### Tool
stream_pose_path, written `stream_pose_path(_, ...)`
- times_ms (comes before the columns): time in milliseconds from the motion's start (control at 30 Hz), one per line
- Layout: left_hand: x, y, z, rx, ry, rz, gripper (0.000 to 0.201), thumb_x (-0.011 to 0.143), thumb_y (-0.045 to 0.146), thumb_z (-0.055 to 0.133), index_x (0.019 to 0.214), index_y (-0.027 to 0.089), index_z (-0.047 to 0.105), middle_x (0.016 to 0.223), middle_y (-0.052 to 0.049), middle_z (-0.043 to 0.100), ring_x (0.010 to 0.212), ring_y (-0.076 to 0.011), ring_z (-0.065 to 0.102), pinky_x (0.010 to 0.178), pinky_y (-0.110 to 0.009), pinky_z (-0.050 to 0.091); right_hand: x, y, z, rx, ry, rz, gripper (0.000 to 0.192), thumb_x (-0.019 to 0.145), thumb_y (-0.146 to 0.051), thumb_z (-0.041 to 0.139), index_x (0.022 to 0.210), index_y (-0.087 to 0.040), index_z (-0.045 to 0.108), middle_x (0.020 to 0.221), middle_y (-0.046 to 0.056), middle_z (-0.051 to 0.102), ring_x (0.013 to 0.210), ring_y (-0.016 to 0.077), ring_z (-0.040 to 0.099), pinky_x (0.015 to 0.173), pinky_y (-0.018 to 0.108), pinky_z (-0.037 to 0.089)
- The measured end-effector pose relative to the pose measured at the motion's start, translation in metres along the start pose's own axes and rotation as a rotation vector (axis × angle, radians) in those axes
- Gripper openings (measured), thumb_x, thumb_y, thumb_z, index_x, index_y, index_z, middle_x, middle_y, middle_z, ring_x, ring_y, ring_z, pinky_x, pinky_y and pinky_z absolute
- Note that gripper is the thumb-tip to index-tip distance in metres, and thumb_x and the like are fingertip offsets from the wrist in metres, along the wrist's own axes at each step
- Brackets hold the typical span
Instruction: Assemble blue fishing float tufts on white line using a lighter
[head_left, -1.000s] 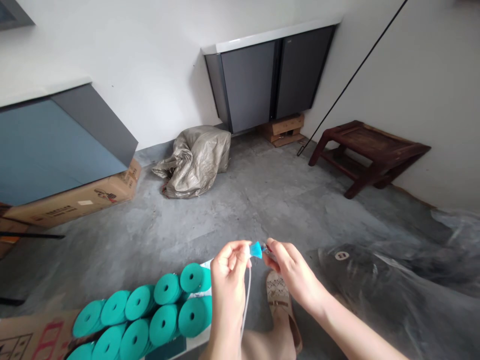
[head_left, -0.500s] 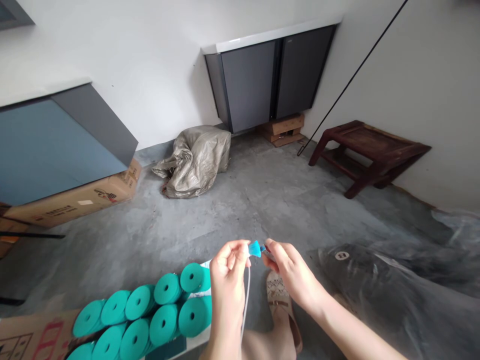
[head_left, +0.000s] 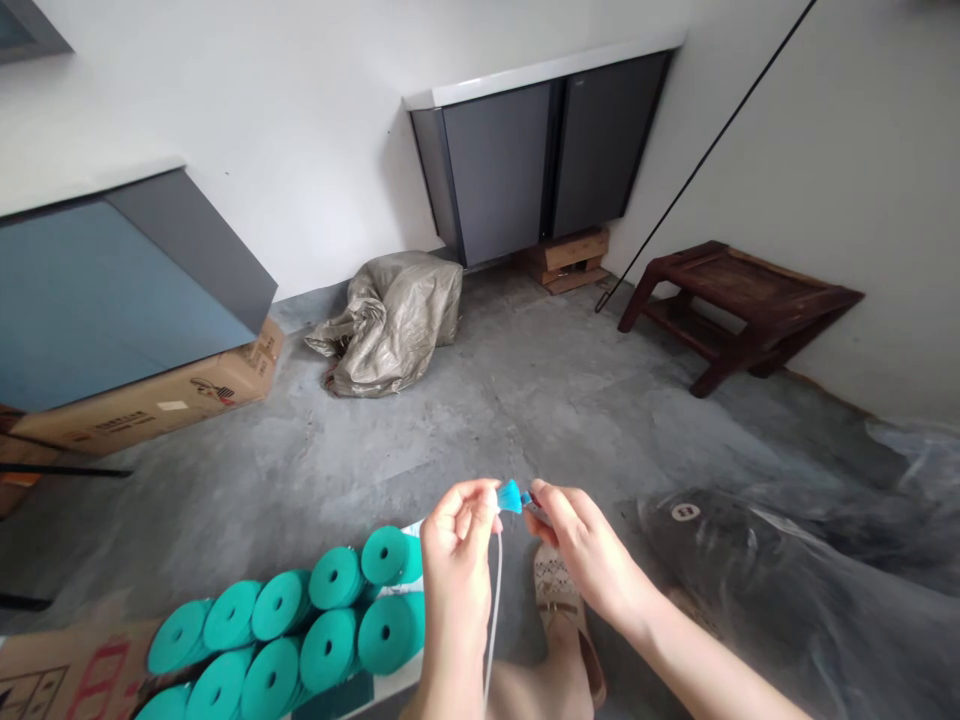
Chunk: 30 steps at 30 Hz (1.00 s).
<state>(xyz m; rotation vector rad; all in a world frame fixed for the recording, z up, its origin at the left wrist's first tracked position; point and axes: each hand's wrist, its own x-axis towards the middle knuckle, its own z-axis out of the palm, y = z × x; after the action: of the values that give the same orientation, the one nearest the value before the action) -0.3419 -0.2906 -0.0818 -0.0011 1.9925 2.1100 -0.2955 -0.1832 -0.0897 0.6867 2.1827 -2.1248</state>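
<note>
Storeroom or small workroom; whether it belongs to a home is unclear. Bare grey floor (head_left: 517, 400), plain white walls (head_left: 300, 90), a dark cabinet (head_left: 499, 170), a cardboard box (head_left: 142, 420), a crumpled sack (head_left: 405, 325) and rows of green rolls (head_left: 315, 635) indicate this use.

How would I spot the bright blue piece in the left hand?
Follow the grey floor down to the left hand, low in the middle. It pinches the blue piece, whose wide end faces the right hand. Its flared shape sets it apart from the smaller blue bit at that right hand.
</note>
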Motion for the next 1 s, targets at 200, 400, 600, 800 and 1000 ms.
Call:
stream_pose_path(200,0.0000,0.0005,0.0005,0.025,0.002,0.014,0.022,0.069,0.038,0.067,0.075,0.016,0.066,0.061,0.000,0.058,0.058,-0.0116,0.051,0.058,-0.021,0.042,-0.0006,-0.0010,0.0003,0.003,0.002,-0.001,0.040,0.088,-0.043,0.028,0.056,-0.020,0.032,0.054,-0.005,0.028,0.054,0.0114,0.028,0.054,0.025,0.023)
stream_pose_path(400,-0.0011,0.0000,-0.0010,0.043,0.020,0.039,0.019,0.070,0.035,0.066,0.076,0.016,0.066,0.063,-0.001,0.059,0.060,-0.0130,0.053,0.059,-0.022,0.043,-0.0032,-0.0016,0.0017,0.007,-0.007,-0.007,0.040,0.088,-0.043,0.028,0.056,-0.020,0.034,0.054,-0.004,0.030,0.054,0.0115,0.030,0.055,0.025,0.024)
stream_pose_path(600,-0.0009,0.0000,-0.0004,0.040,0.019,0.046,0.019,0.069,0.035,0.068,0.075,0.016,0.067,0.063,-0.002,0.060,0.061,-0.0140,0.054,0.059,-0.023,0.044,-0.0007,-0.0009,0.0009,0.009,0.014,-0.020,0.039,0.087,-0.043,0.029,0.056,-0.020,0.031,0.055,-0.004,0.030,0.055,0.0122,0.029,0.053,0.025,0.024)
stream_pose_path(800,-0.0018,0.0015,-0.0014,0.042,0.021,0.047,0.019,0.069,0.035,0.068,0.074,0.017,0.067,0.064,-0.002,0.061,0.062,-0.0140,0.054,0.060,-0.023,0.044,-0.0042,-0.0020,0.0018,0.029,-0.008,-0.011,0.041,0.088,-0.045,0.028,0.056,-0.020,0.034,0.056,-0.003,0.031,0.056,0.0127,0.030,0.055,0.026,0.024)
stream_pose_path(1000,-0.0017,0.0006,0.0003,-0.075,-0.009,-0.018,0.020,0.068,0.035,0.070,0.075,0.016,0.067,0.062,0.000,0.058,0.060,-0.0121,0.051,0.060,-0.022,0.041,-0.0023,-0.0027,-0.0007,0.213,0.023,-0.023,0.043,0.086,-0.054,0.033,0.062,-0.019,0.042,0.059,-0.004,0.033,0.058,0.0126,0.029,0.057,0.025,0.025)
